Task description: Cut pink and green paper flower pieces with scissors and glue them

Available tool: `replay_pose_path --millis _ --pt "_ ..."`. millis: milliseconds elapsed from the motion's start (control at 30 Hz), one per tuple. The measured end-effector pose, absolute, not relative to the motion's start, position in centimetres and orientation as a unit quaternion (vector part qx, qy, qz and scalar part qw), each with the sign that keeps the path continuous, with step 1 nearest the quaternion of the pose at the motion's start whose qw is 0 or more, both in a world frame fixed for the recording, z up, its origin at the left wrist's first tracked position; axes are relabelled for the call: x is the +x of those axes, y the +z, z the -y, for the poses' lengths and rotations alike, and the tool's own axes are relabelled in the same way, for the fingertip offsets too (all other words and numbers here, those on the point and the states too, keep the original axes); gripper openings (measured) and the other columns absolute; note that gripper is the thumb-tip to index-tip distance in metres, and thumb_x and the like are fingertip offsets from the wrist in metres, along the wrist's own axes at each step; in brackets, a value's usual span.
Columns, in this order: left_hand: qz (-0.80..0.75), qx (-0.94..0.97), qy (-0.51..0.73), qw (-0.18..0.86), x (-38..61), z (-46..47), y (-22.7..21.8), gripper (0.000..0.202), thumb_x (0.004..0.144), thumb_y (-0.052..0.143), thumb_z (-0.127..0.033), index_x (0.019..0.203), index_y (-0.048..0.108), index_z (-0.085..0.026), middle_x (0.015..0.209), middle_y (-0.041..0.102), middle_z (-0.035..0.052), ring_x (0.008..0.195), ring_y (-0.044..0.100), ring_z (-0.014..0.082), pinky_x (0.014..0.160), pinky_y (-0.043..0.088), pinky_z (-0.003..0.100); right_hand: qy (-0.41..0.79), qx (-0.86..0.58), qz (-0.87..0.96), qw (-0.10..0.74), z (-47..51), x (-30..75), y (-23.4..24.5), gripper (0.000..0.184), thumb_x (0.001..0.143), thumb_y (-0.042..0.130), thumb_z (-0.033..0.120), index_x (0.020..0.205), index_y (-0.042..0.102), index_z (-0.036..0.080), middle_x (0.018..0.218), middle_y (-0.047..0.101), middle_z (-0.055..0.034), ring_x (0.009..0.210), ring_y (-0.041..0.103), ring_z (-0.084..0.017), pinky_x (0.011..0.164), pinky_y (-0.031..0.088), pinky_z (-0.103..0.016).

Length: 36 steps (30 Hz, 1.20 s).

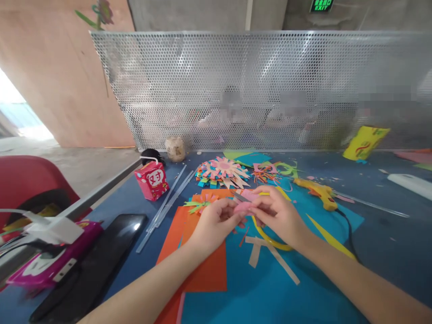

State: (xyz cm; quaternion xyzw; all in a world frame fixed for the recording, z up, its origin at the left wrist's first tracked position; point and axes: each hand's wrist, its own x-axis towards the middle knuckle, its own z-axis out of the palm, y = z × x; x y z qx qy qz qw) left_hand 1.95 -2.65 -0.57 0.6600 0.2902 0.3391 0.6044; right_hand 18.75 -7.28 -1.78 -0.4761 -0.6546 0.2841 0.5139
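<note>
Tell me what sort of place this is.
Probably a craft workshop: a yellow glue gun lies on the table, fringed flower shapes are piled up, and a perforated metal screen edges the work surface.

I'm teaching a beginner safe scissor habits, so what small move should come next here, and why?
I'd probably slide the left hand back slightly before any cut: the scissors blade shows close beside its fingers, while that hand and the right hand both seem to pinch the small pink paper.
</note>
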Motion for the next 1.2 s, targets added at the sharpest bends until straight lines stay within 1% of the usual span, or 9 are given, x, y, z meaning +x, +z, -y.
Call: replay_pose_path --millis 167,233,367,500,667,767,833,933,1200 --pt "-0.294 0.701 0.332 0.558 1.9 2.7 -0.7 0.016 0.082 0.057 -0.031 0.078 0.057 -0.015 0.065 0.063 0.0010 0.058 0.059 0.0100 0.053 0.044 0.019 0.382 -0.459 0.612 0.519 7.4 18.4 -1.6 0.029 0.082 0.060 0.028 0.107 0.046 0.024 0.078 0.064 0.0022 0.055 0.057 -0.010 0.049 0.046 -0.021" --pt "-0.294 0.715 0.338 0.537 1.9 2.9 -0.8 0.015 0.083 0.055 -0.030 0.080 0.058 -0.015 0.066 0.062 0.0007 0.059 0.059 0.0100 0.054 0.044 0.020 0.396 -0.464 0.611 0.505 7.4 18.5 -1.5 0.022 0.081 0.061 0.032 0.099 0.053 0.022 0.079 0.065 0.0002 0.055 0.057 -0.010 0.048 0.046 -0.022" --pt "-0.292 0.722 0.344 0.525 1.9 3.3 -0.7 0.016 0.083 0.055 -0.031 0.076 0.058 -0.016 0.065 0.062 0.0005 0.057 0.058 0.0101 0.053 0.043 0.020 0.384 -0.483 0.619 0.486 7.3 18.8 -1.1 0.015 0.079 0.062 0.035 0.076 0.059 0.020 0.062 0.059 0.0034 0.046 0.052 -0.008 0.046 0.044 -0.022" --pt "-0.290 0.715 0.388 0.504 1.4 2.9 0.2 0.020 0.082 0.057 -0.033 0.070 0.058 -0.017 0.065 0.063 0.0002 0.054 0.055 0.0090 0.052 0.044 0.020 0.331 -0.515 0.628 0.480 7.2 19.2 -0.5 0.021 0.081 0.053 0.040 0.078 0.059 0.020 0.051 0.052 0.0056 0.041 0.049 -0.010 0.044 0.043 -0.025" --pt "-0.315 0.589 0.547 0.504 -0.3 0.7 2.7 0.021 0.074 0.067 -0.036 0.078 0.059 -0.017 0.069 0.068 0.0003 0.061 0.064 0.0127 0.054 0.049 0.021 0.169 -0.593 0.668 0.417 6.9 20.5 -0.6 0.015 0.080 0.051 0.031 0.081 0.061 0.021 0.064 0.060 -0.0020 0.054 0.055 -0.017 0.051 0.045 -0.031" --pt "-0.337 0.568 0.538 0.524 -1.2 -0.2 3.1 0.027 0.070 0.071 -0.036 0.083 0.063 -0.015 0.075 0.071 0.0035 0.068 0.068 0.0152 0.055 0.052 0.022 0.090 -0.611 0.701 0.358 6.8 20.9 -0.9 0.006 0.077 0.055 0.020 0.078 0.062 0.019 0.074 0.063 -0.0079 0.065 0.059 -0.023 0.058 0.048 -0.036" --pt "-0.348 0.599 0.499 0.520 -1.6 -0.5 2.6 0.029 0.071 0.070 -0.038 0.084 0.065 -0.013 0.075 0.071 0.0051 0.069 0.068 0.0159 0.056 0.052 0.022 0.071 -0.586 0.740 0.323 7.0 20.6 -1.1 0.012 0.078 0.055 0.016 0.087 0.064 0.018 0.088 0.067 -0.0101 0.081 0.063 -0.025 0.072 0.051 -0.039" --pt "-0.359 0.617 0.478 0.512 -1.5 -0.7 1.1 0.031 0.072 0.069 -0.041 0.082 0.064 -0.012 0.069 0.069 0.0046 0.067 0.067 0.0162 0.056 0.053 0.023 0.065 -0.526 0.804 0.269 7.5 19.5 -1.3 0.026 0.081 0.057 0.013 0.104 0.064 0.020 0.110 0.068 -0.0078 0.107 0.058 -0.025 0.095 0.044 -0.041" --pt "-0.370 0.584 0.495 0.527 -0.7 -0.3 -1.3 0.026 0.079 0.059 -0.041 0.083 0.056 -0.015 0.067 0.062 -0.0011 0.060 0.063 0.0119 0.060 0.055 0.025 0.044 -0.503 0.843 0.187 7.9 17.5 -1.8 0.029 0.085 0.056 0.015 0.114 0.057 0.018 0.123 0.061 -0.0104 0.114 0.053 -0.028 0.096 0.043 -0.046"
